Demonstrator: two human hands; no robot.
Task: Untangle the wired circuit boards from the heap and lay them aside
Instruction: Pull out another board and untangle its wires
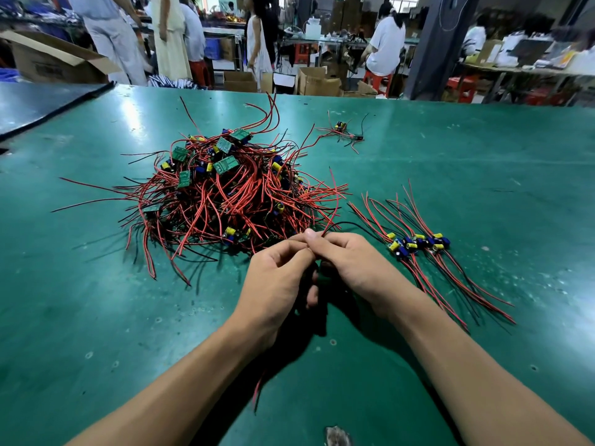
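While the green surface (450, 149) spreads wide under everything, we begin with the biggest thing on it: the heap (222, 188) of red and black wires and small green boards, left of centre and just beyond our hands. To the right, a row of freed boards (418, 244) lies set aside, its wires combed roughly one way. Far back, well apart from both, a small stray bundle (343, 132) lies alone.

Our left hand (273, 281) and right hand (357, 262) meet at the heap's near edge, both with fingers curled, pinching thin wires (333, 218) at the fingertips. A red and a black strand arc up from the pinch. Whether a board hangs under our palms we cannot tell. A red wire end (257, 391) trails below the left wrist.

We judge the step in hand to be teasing one piece free. To do it well, we should trace a strand from the pinch, lift loops off rather than tug, steady the tangle with one hand, and draw along the wire's run so the joints are not strained. Once clear, it belongs beside the row at right, wires lying the same way.
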